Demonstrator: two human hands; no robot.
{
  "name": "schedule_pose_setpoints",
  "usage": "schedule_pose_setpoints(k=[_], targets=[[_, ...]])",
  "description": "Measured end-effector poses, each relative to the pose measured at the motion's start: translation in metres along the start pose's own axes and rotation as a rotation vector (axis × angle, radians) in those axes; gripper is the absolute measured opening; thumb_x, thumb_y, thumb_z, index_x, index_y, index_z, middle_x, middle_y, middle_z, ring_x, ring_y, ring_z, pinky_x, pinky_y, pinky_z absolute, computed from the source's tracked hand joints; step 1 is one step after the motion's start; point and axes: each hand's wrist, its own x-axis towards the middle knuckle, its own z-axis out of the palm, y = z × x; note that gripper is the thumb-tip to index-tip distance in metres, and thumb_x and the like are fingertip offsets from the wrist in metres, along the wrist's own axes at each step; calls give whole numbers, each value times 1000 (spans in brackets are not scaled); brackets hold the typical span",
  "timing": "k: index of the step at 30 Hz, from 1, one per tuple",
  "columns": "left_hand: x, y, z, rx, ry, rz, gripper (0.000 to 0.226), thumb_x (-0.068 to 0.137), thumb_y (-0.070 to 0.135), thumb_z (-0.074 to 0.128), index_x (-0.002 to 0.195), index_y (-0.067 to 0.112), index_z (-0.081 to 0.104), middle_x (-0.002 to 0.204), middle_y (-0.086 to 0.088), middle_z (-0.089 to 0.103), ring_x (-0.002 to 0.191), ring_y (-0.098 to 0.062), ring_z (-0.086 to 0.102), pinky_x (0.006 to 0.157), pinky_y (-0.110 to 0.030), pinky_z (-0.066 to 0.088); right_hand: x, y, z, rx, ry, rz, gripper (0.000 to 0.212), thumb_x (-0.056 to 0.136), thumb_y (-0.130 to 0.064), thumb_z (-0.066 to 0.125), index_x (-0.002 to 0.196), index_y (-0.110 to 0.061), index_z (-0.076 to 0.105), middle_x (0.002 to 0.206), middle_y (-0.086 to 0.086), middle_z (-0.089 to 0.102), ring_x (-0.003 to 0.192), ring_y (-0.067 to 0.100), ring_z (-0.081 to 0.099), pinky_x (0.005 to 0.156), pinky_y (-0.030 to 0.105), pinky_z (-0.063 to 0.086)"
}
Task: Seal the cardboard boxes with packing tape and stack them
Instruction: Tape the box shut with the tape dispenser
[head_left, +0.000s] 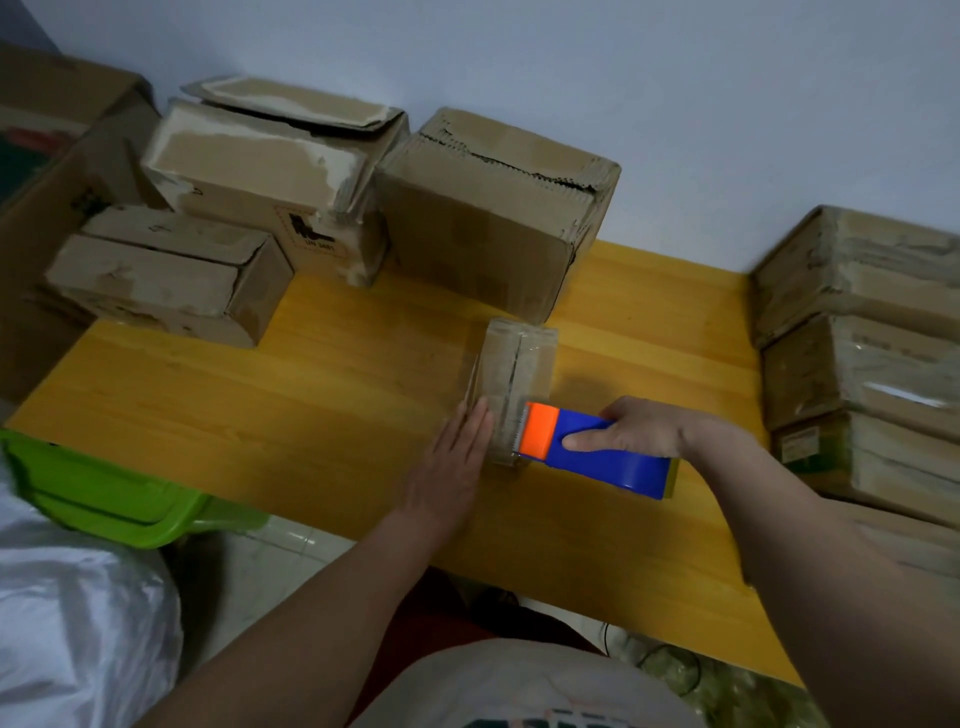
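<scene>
Both forearms reach in from the near edge of the bench (322, 395). On the right hand (631, 428) the grip is closed round the blue body of a tape dispenser (597, 453), thumb laid along its side; the orange front of the dispenser rests against the near end of a small box (511, 374). That box lies just ahead and to the left of this grip, long side running away from the person, wrapped in clear tape with a dark seam down its top. At its left side the left hand (457, 457) lies flat, fingers straight and together, pressed against the box and holding nothing.

Farther out from the grip, along the wall, stand three unsealed boxes: a big box (488, 218) straight ahead with a torn top edge, a scuffed box (270, 171) left of it with its flap loose, and a low box (156, 275) farther left. Well to the right of the grip is a stack of taped boxes (862, 353), three high. Near left, below the bench edge, sit a green bin (104, 493) and a white bag (72, 613).
</scene>
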Motion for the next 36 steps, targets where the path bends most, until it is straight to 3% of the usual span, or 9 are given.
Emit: schedule_pose_setpoints(k=[2, 6, 8, 10, 14, 22, 26, 30, 36], targets=[[3, 1, 1, 38, 89, 11, 66, 80, 6, 12, 146, 2, 13, 154, -15, 6, 143, -34, 28, 113, -42, 18, -1, 2, 0, -3, -18, -15, 43, 77, -59, 67, 97, -22, 60, 90, -1, 67, 82, 16, 64, 65, 26, 49], [-1, 7, -11, 69, -114, -60, 60, 93, 7, 9, 139, 7, -29, 145, -8, -38, 145, -28, -22, 113, -40, -14, -11, 21, -6, -25, -82, 21, 48, 77, -58, 66, 108, -21, 59, 97, -1, 66, 93, 20, 64, 80, 32, 51], [0, 7, -8, 55, -58, -42, 64, 93, 4, 16, 142, 6, -25, 148, -10, -34, 146, -27, -18, 114, -40, -9, -17, 33, -9, -50, -102, 67, 51, 77, -58, 65, 111, -20, 58, 103, 1, 66, 95, 20, 63, 83, 33, 49], [3, 10, -9, 28, 20, -43, 68, 84, 2, 16, 149, 3, -3, 155, -13, -10, 148, -30, 9, 114, -41, 9, -21, 42, -12, -62, -116, 89, 58, 74, -61, 67, 113, -19, 58, 105, 3, 66, 95, 20, 64, 84, 33, 50], [-2, 9, -8, 58, -105, -76, 67, 91, 1, 15, 137, 10, -33, 144, -6, -41, 138, -23, -31, 113, -38, -14, -20, 47, -16, -76, -134, 82, 74, 54, -70, 72, 107, -19, 63, 98, 4, 70, 90, 22, 67, 83, 36, 52], [0, 16, -13, 35, -117, -107, 75, 97, 1, 30, 135, 10, -34, 151, -6, -38, 145, -26, -24, 116, -35, -12, -11, 42, -11, -186, -95, 186, 66, 73, -62, 68, 115, -13, 58, 103, 5, 63, 98, 27, 61, 88, 38, 49], [0, 20, -17, 24, -111, -88, 73, 97, 0, 28, 137, 5, -33, 152, -10, -38, 148, -30, -12, 121, -34, 6, -6, 24, 0, -247, -40, 248, 74, 78, -62, 63, 126, -7, 51, 112, 7, 54, 103, 27, 53, 85, 35, 43], [1, 26, -19, -73, -143, -131, 80, 94, -3, 36, 148, 4, -23, 155, -6, -36, 126, -23, 40, 89, -26, 43, 0, 8, 11, -280, 34, 282, 71, 84, -59, 58, 131, -6, 46, 129, 11, 52, 115, 31, 50, 88, 37, 41], [1, 23, -5, -334, -59, -379, 97, 90, -5, 49, 147, 11, -27, 151, 4, -41, 128, -23, 42, 85, -31, 52, 1, 20, 22, -481, 407, 288, 46, 93, -52, 50, 117, -14, 58, 121, 7, 62, 109, 26, 60, 77, 32, 42]])
